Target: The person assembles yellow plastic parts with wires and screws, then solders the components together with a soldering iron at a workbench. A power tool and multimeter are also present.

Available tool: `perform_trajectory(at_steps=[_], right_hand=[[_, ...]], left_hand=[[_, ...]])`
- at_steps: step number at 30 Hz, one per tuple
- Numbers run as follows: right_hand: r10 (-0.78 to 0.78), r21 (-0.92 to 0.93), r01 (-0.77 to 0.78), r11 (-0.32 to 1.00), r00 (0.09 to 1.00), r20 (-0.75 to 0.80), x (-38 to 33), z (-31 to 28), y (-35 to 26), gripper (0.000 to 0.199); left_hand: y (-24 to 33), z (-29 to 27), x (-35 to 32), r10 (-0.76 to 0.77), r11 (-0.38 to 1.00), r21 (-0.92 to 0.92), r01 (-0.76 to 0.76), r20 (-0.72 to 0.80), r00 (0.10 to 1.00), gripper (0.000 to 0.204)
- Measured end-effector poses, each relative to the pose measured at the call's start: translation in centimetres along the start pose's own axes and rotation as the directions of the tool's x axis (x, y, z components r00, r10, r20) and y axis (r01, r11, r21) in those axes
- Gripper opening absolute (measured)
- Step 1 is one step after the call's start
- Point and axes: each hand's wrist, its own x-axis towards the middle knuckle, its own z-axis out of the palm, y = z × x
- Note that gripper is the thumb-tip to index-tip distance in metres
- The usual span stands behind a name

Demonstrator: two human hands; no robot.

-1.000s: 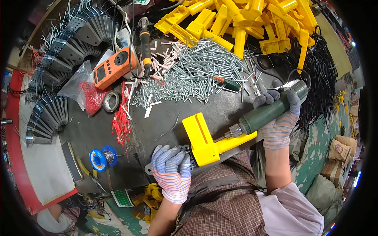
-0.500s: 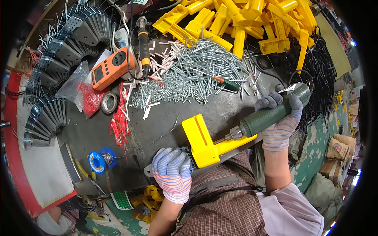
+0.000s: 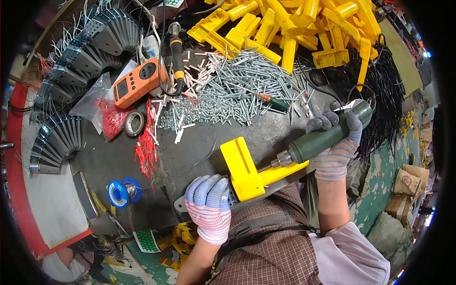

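Observation:
A green cylindrical power screwdriver (image 3: 323, 140) lies across the palm of my gloved right hand (image 3: 338, 159), whose fingers wrap around it. Its tip points left and runs into the side of a yellow plastic handle piece (image 3: 240, 166), just above that piece's long arm. The yellow piece sits on a flat grey metal plate (image 3: 179, 204) near the table's front edge. My gloved left hand (image 3: 207, 206) is closed over the plate, with its fingers against the yellow piece's left side. What lies beneath those fingers is hidden.
Behind the yellow piece lies a heap of long screws (image 3: 251, 80). Yellow plastic parts (image 3: 304, 28) pile up at the back, with black cables (image 3: 380, 90) at right. An orange meter (image 3: 137, 83), soldering iron (image 3: 176, 57), tape roll (image 3: 135, 123), solder spool (image 3: 117, 194) and metal plates (image 3: 57, 142) are at left.
The whole view has shifted slightly. Both hands, the screwdriver and the yellow piece keep nearly the same places relative to one another.

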Motion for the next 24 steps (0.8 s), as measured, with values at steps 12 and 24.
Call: perform_trajectory(at_steps=[12, 24], right_hand=[[0.112, -0.982, 0.183, 0.051, 0.976, 0.188, 2.1, 3.7, -8.0, 0.052], [0.181, -0.536, 0.629, -0.562, 0.727, 0.663, 1.2, 2.7, -4.5, 0.032]], left_hand=[[-2.8, -3.0, -1.9, 0.182, 0.931, 0.268, -0.246, 0.242, 0.953, 0.055], [-3.6, -5.5, 2.6, -0.144, 0.900, -0.317, 0.299, 0.431, 0.891, 0.023]])
